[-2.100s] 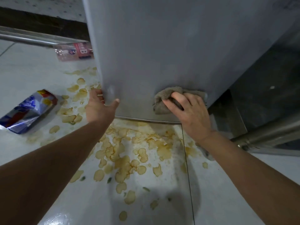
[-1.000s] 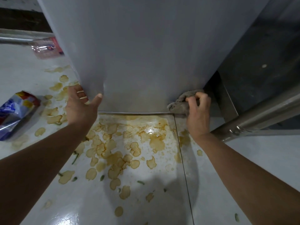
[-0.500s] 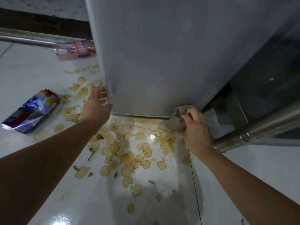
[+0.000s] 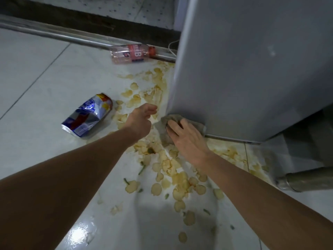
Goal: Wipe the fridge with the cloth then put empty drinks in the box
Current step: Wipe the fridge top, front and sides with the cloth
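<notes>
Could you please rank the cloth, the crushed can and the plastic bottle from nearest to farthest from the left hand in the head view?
From the left hand:
1. Cloth, just to its right at the fridge's bottom corner, under the right hand.
2. Crushed can, lying on the floor to its left.
3. Plastic bottle, farther back by the metal rail.

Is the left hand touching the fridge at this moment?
No: the left hand hangs over the floor with fingers loosely curled, clear of the fridge, while the right hand presses the cloth at its bottom corner.
</notes>
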The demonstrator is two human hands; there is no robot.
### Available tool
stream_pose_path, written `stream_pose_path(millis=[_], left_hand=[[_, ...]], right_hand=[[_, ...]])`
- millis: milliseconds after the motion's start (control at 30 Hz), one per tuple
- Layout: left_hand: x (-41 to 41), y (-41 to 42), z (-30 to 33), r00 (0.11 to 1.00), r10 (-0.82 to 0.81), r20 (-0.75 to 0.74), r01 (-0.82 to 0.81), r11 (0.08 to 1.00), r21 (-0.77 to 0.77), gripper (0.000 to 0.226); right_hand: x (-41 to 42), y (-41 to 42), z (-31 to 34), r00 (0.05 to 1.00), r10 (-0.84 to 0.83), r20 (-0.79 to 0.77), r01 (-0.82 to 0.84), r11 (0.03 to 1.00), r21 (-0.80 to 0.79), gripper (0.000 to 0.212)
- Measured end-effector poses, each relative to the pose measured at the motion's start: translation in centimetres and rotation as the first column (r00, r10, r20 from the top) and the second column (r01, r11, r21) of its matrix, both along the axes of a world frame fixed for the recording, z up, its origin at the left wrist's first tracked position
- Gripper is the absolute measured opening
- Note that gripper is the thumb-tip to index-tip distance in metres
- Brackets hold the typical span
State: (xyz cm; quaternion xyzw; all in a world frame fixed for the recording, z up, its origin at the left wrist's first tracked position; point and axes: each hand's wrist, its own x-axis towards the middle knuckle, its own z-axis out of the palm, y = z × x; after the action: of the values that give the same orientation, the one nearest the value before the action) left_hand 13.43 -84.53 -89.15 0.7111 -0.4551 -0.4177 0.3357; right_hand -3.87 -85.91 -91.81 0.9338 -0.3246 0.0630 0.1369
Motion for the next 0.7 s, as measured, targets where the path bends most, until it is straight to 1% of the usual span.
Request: stream_pose_path(millis=[33,100,167,300,433,600,700], left_hand=[[0.2,0.1,-0.1,1.000,0.000,0.006,0.000,1.000,0.004,0.065],[0.5,0.2,-0.3,1.000,0.004,0.025,-0.005,1.000,0.011,0.063],[0.7,0.2,-0.6,0.999,0.007,0.032,-0.007,1.000,0.012,0.062],[0.9,0.2,-1.5,0.999,0.032,0.025,-0.033,0.999,0.020,0.060],[0.2,0.2,-1.6,0.999,0.054,0.011,-0.054,0.998,0.016,0.058],[-0.7,0.4,-1.1,0.999,0.036,0.026,-0.036,0.999,0.006,0.060],[-0.9,0.3,-1.2,0.999,0.028,0.029,-0.028,1.000,0.008,0.062]], right_hand=[[0.6,-0.1,0.0,0.997,-0.003,-0.077,0.003,1.000,-0.005,0.041],[1.4,-0.2,0.1,0.962,0.001,-0.271,-0.008,1.000,-0.026,0.053],[2.0,-0.3,-0.2,0.908,0.014,-0.418,-0.010,1.000,0.010,0.053],[3.7,-0.3,-0.4,0.823,-0.020,-0.568,-0.018,0.998,-0.061,0.054],[3.6,-0.4,-0.1,0.776,-0.009,-0.631,-0.027,0.999,-0.047,0.051],[1.4,-0.4,-0.1,0.781,0.002,-0.625,-0.015,1.000,-0.016,0.051],[-0.1,-0.4,-0.1,0.800,-0.017,-0.600,0.032,0.999,0.013,0.048]])
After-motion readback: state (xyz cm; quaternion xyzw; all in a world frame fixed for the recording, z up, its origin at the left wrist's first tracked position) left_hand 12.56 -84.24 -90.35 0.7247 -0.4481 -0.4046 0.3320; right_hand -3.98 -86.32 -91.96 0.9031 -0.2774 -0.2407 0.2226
